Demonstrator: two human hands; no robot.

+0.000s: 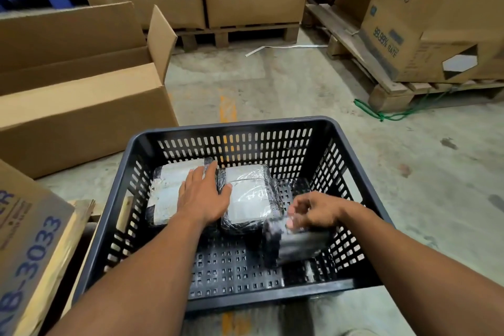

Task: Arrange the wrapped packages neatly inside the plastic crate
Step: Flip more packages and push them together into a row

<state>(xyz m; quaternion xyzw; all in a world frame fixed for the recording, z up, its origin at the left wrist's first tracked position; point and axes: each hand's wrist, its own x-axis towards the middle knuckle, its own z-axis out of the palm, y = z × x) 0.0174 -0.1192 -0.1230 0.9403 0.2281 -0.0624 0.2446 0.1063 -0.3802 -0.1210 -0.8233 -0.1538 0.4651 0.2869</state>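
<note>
Two wrapped packages (246, 194) lie along crate (231, 124) far wall; left hand (203, 195) flat, open on them. Right hand (313, 211) loosely curled on blurred third package (297, 243), near right wall; empty far-right corner lies ahead.

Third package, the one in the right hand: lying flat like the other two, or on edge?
On edge. The third package stands tilted in the right hand, its narrow side up, above the crate floor. It is motion-blurred, so whether it touches down is unclear.

Dark perforated plastic crate (272, 128), matt. Glossy, crinkled clear film over white-and-black wrapped packages (249, 194). Matt brown cardboard boxes (81, 114); rough wooden pallets (351, 43), dull concrete floor (272, 82)
</note>
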